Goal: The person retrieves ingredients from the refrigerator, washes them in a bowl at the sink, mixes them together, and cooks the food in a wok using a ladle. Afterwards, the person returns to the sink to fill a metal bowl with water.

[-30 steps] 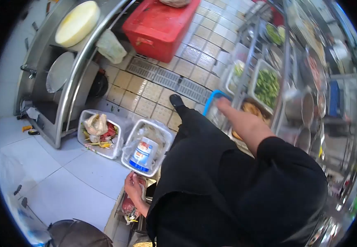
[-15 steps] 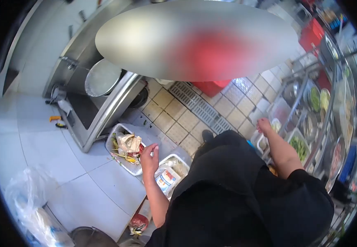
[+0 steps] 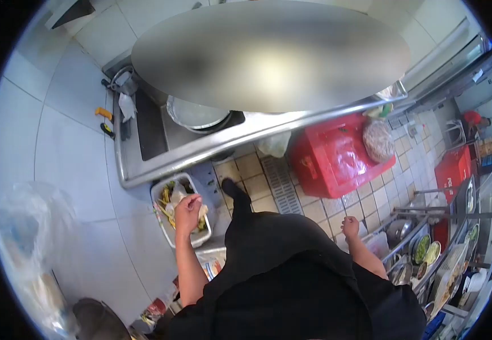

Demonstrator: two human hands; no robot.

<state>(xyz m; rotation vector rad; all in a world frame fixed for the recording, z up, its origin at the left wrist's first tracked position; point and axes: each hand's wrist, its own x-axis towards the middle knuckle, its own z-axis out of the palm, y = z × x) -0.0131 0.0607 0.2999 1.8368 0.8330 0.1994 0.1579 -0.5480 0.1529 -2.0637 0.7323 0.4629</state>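
Observation:
My left hand (image 3: 187,213) is loosely closed, its fingers curled and nothing visible in them. In the view it overlaps a white plastic basket (image 3: 172,233) of vegetable scraps and a crumpled bag; I see no contact. On the other side, my right hand (image 3: 349,226) is curled into a loose fist with no object showing. It is held above the tiled floor (image 3: 319,212), apart from the metal rack (image 3: 390,241) to its right. One dark shoe (image 3: 231,188) is stepping forward beside the basket.
A steel sink counter (image 3: 240,136) runs ahead, holding a pot (image 3: 197,113). Below its edge stands a large red bin (image 3: 336,158) with a filled plastic bag (image 3: 378,140) on it. A floor drain (image 3: 280,187) lies ahead. Farther right is another person (image 3: 474,120). A blur covers the top.
The view has turned and moved toward the sink counter, bringing the red bin into sight. A foot has come forward. Both hands remain out at my sides, the left more curled.

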